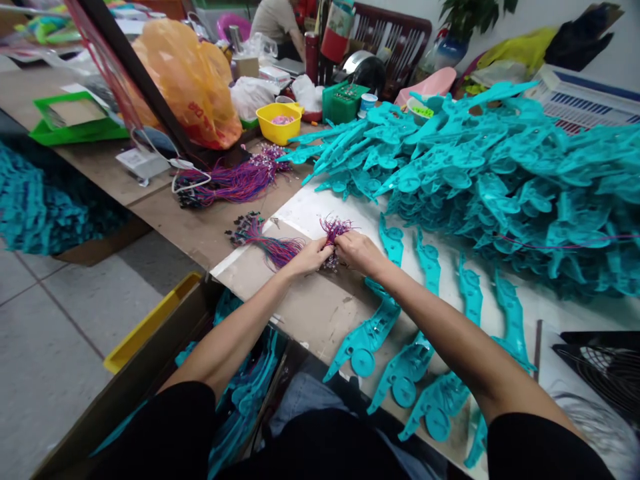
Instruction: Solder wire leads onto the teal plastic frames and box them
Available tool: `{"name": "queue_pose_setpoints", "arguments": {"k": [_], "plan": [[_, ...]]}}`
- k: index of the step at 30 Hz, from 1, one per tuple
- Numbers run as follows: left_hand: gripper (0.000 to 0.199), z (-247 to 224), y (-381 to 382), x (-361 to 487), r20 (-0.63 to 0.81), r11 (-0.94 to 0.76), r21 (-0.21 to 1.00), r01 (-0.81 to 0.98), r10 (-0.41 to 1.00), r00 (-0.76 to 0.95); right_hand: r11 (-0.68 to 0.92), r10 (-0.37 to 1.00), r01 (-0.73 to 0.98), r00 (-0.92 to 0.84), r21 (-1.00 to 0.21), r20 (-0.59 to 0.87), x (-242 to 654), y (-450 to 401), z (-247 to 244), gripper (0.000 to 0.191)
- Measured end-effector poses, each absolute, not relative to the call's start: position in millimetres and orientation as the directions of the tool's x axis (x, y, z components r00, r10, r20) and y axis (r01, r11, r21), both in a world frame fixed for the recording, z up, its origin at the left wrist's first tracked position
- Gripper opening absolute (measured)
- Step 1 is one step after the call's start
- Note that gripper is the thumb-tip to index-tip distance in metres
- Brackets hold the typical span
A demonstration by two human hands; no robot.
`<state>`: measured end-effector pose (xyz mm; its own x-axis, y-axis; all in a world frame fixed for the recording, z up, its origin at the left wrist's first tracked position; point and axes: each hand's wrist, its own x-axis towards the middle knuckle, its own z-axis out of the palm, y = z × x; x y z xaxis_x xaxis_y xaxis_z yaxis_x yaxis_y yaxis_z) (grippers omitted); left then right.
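Both of my hands meet at a bundle of thin red and purple wires at the middle of the table. My left hand is closed round the wires just below their tips. Pressed against the same bundle, my right hand has its fingers pinched together; whether it grips one wire or several is hidden. The wires trail left from my left hand to a cluster of small dark connectors. Right of my hands, several turquoise plastic parts lie in a row, partly under my right forearm.
A large heap of turquoise parts covers the back right. Another wire bundle lies beyond my left hand, near a yellow container, an orange bag and a dark post. A person sits at the back.
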<state>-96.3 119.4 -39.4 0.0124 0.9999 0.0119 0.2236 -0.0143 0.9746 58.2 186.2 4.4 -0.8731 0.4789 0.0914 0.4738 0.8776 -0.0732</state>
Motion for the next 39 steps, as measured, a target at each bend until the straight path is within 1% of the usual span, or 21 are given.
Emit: {"name": "queue_pose_setpoints", "arguments": {"k": [4,9,11,13,16,18,21,24,28,31,32,34,37,39], "plan": [[0.025,-41,120,-98,0.003,-0.007,0.983,0.185,1.000,0.026,0.877,0.476,0.463,-0.871,-0.126,0.117,58,192,2,0.021],[0.021,-39,120,-96,0.011,-0.013,0.970,0.242,1.000,0.012,0.863,0.479,0.442,-0.870,-0.245,0.119,62,194,2,0.017],[0.019,-39,120,-96,-0.009,0.010,0.981,0.194,1.000,-0.006,0.836,0.509,0.451,-0.850,-0.313,0.135,61,192,2,0.014],[0.017,-39,120,-96,-0.051,0.053,0.993,0.108,0.998,-0.027,0.791,0.558,0.461,-0.814,-0.402,0.164,58,190,0,0.012],[0.020,-38,122,-95,-0.121,0.122,0.993,0.001,0.991,-0.055,0.687,0.656,0.458,-0.724,-0.564,0.212,54,190,-2,0.009],[0.022,-37,123,-95,-0.167,0.163,0.985,-0.057,0.983,-0.075,0.593,0.722,0.424,-0.656,-0.684,0.220,53,190,-3,0.008],[0.020,-36,125,-93,-0.230,0.215,0.968,-0.127,0.967,-0.112,0.420,0.792,0.316,-0.585,-0.851,0.174,55,189,-1,0.014],[0.019,-34,126,-93,-0.271,0.246,0.952,-0.182,0.954,-0.128,0.248,0.823,0.195,-0.559,-0.949,0.101,56,184,5,0.017],[0.025,-26,124,-97,-0.283,0.248,0.935,-0.252,0.953,-0.112,0.099,0.814,0.111,-0.581,-0.989,0.016,55,179,18,0.016],[0.037,-16,122,-102,-0.266,0.245,0.940,-0.239,0.962,-0.058,0.062,0.775,0.133,-0.630,-0.989,-0.036,58,178,29,0.020],[0.041,-13,121,-105,-0.263,0.249,0.941,-0.228,0.964,-0.035,0.082,0.769,0.160,-0.638,-0.984,-0.040,62,179,32,0.022],[0.043,-7,119,-110,-0.250,0.246,0.946,-0.211,0.968,0.004,0.179,0.781,0.219,-0.624,-0.959,0.004,71,181,39,0.025],[0.040,-2,117,-117,-0.202,0.206,0.966,-0.154,0.978,0.040,0.388,0.805,0.281,-0.567,-0.878,0.174,89,182,47,0.026],[0.036,0,116,-120,-0.148,0.149,0.988,-0.028,0.988,0.040,0.516,0.781,0.318,-0.557,-0.795,0.284,97,182,52,0.024]]}}
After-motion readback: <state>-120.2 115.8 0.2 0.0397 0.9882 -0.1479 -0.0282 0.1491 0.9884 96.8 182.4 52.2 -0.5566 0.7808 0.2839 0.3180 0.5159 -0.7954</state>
